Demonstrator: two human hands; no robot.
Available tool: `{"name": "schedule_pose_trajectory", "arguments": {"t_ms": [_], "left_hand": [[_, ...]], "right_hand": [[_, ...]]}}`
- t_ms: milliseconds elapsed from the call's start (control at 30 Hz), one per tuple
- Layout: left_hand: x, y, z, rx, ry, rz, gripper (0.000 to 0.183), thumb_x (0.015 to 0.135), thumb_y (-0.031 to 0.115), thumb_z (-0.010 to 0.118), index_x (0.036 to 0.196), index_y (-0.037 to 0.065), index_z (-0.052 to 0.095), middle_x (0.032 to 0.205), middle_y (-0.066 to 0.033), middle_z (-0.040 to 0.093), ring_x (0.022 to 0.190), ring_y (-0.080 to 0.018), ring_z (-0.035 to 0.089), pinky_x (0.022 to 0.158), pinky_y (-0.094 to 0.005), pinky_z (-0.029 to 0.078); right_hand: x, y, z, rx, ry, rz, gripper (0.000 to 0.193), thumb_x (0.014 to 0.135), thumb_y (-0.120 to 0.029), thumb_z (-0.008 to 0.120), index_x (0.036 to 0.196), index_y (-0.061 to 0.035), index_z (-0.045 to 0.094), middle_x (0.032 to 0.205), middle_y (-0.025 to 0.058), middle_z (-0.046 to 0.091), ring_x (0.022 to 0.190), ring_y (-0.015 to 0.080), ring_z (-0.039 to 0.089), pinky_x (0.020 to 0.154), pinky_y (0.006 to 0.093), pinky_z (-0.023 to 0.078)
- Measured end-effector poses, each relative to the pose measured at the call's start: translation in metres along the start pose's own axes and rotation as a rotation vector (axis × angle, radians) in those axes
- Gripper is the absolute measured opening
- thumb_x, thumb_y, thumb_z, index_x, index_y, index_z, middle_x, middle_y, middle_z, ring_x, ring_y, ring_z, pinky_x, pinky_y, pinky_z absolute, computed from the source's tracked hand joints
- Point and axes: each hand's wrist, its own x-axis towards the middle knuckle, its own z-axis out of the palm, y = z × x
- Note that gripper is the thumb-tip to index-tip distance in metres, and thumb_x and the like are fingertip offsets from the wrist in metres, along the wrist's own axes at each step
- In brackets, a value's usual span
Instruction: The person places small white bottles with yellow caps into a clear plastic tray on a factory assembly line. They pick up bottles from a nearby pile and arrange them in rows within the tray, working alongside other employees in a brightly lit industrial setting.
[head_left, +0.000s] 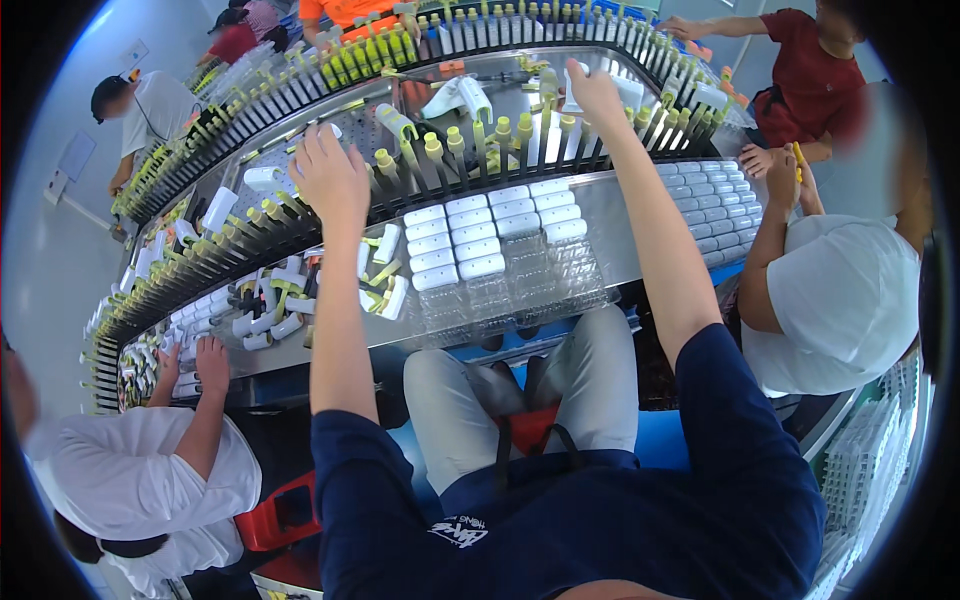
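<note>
My right hand is raised over the far side of the rail of posts, its fingers closed on a white plastic casing. Further left, my left hand reaches over the same rail, back up, with its fingers bent. A bit of white shows by its fingertips, but what lies under them is hidden. Between my hands runs a curved row of black posts with yellow-green tips. Closer to me, rounded white casings sit in rows in a clear plastic tray, whose near pockets hold none.
Loose white shells with yellow-green parts lie left of the tray. More casings stand in rows at the right. A co-worker in white works at left, another at right, and one in red farther off.
</note>
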Motion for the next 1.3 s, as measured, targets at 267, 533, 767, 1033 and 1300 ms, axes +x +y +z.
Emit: {"name": "schedule_pose_trajectory", "arguments": {"t_ms": [267, 533, 767, 1033, 1300], "left_hand": [[-0.159, 0.052, -0.077, -0.482, -0.578, -0.134, 0.023, 0.092, 0.016, 0.072, 0.109, 0.002, 0.068, 0.104, -0.0167, 0.069, 0.104, -0.0367, 0.064, 0.091, -0.0492, 0.053], [-0.172, 0.094, -0.066, -0.609, -0.787, 0.161, 0.025, 0.089, 0.015, 0.076, 0.113, 0.006, 0.074, 0.11, -0.0128, 0.07, 0.11, -0.0349, 0.065, 0.095, -0.0461, 0.054], [-0.169, 0.116, -0.029, -0.716, -0.809, 0.209, 0.027, 0.083, 0.014, 0.078, 0.109, 0.008, 0.073, 0.111, -0.0117, 0.068, 0.112, -0.0333, 0.064, 0.096, -0.0483, 0.053], [-0.166, 0.125, -0.037, -0.544, -0.824, 0.351, 0.032, 0.094, 0.012, 0.069, 0.123, 0.002, 0.062, 0.114, -0.0193, 0.068, 0.113, -0.038, 0.063, 0.098, -0.0477, 0.05], [-0.069, 0.168, -0.052, -1.375, -0.551, -0.539, 0.035, 0.114, 0.022, 0.047, 0.128, -0.009, 0.053, 0.11, -0.0237, 0.072, 0.083, -0.0303, 0.078, 0.067, -0.0417, 0.061]], "right_hand": [[-0.067, -0.129, 0.091, -0.695, -0.423, -0.419, 0.037, 0.09, -0.033, 0.07, 0.113, -0.0046, 0.079, 0.12, 0.0224, 0.076, 0.107, 0.041, 0.075, 0.095, 0.0492, 0.059], [-0.109, -0.104, 0.142, -0.79, -0.165, -0.724, 0.053, 0.102, -0.046, 0.065, 0.128, -0.0008, 0.056, 0.133, 0.0195, 0.064, 0.11, 0.0351, 0.072, 0.085, 0.0488, 0.061], [-0.169, -0.091, 0.12, -0.231, -0.061, -1.11, 0.049, 0.093, -0.025, 0.074, 0.135, -0.0029, 0.06, 0.135, 0.0164, 0.063, 0.124, 0.0371, 0.062, 0.106, 0.0483, 0.049], [-0.218, 0.042, -0.009, -0.447, -0.299, -0.615, 0.023, 0.093, -0.014, 0.07, 0.114, -0.0053, 0.069, 0.11, 0.0164, 0.07, 0.111, 0.0396, 0.067, 0.094, 0.0513, 0.055], [-0.214, 0.1, -0.023, -0.794, -0.546, -0.448, 0.034, 0.094, -0.019, 0.073, 0.127, -0.0095, 0.066, 0.13, 0.0114, 0.063, 0.13, 0.0329, 0.059, 0.1, 0.0589, 0.052]]}}
